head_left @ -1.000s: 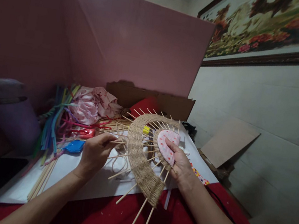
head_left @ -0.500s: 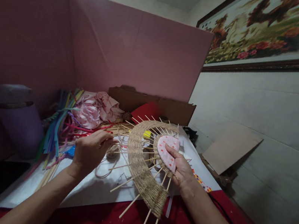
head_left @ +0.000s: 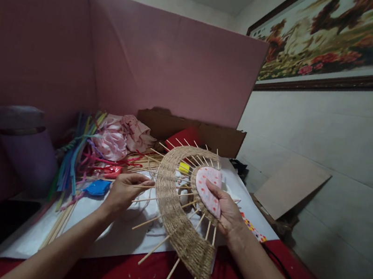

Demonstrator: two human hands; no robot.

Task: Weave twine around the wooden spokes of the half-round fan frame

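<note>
My right hand (head_left: 228, 210) grips a half-round woven fan by its centre, a pink half-disc (head_left: 207, 187) with red dots, thumb on top. Thin wooden sticks (head_left: 154, 251) fan out from that centre. A wide band of woven twine (head_left: 171, 203) crosses them in an arc, with bare stick ends past its outer edge. At the left edge of the band, my left hand (head_left: 127, 191) is closed in a pinch beside a stick end. What its fingertips hold, if anything, I cannot make out.
Behind my left hand lie a blue packet (head_left: 97, 187), a red packet (head_left: 110, 171), coloured strips (head_left: 71, 163) and crumpled pink fabric (head_left: 113, 144). A purple container (head_left: 30, 157) stands at far left. Cardboard (head_left: 188, 130) lines the back of the white sheet (head_left: 91, 249).
My left hand has moved right and slightly down, up to the stick ends. The fan has tilted a little, its lower end now nearer to me; my right hand keeps its grip.
</note>
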